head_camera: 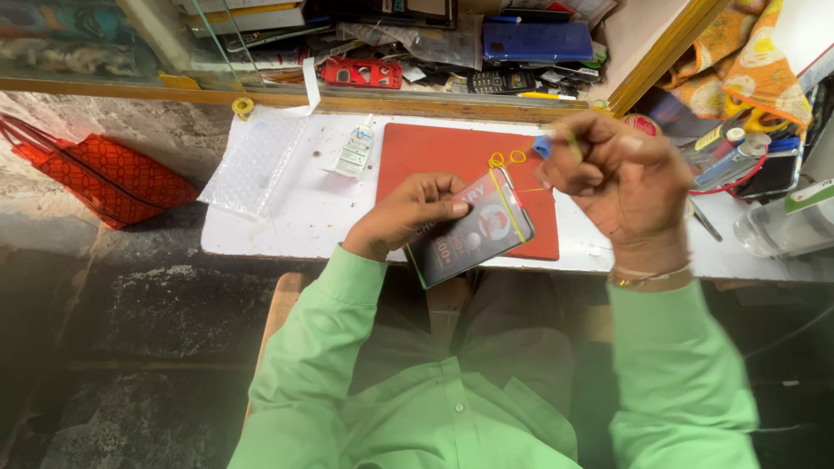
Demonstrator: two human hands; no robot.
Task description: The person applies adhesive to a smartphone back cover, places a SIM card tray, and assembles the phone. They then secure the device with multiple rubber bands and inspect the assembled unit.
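My left hand grips a flat dark printed packet by its left edge, holding it over the front of a red mat. A yellow rubber band runs across the packet and stretches up toward my right hand. That hand is closed in a fist above the mat's right side, pinching the band, with a small blue object showing at its fingertips. Two loose yellow rubber bands lie on the mat. Both sleeves are light green.
A white worktop carries a bubble-wrap sheet and a small sachet. Behind it, a glass case holds phones and a red case. Tools and bottles crowd the right; a red bag lies left.
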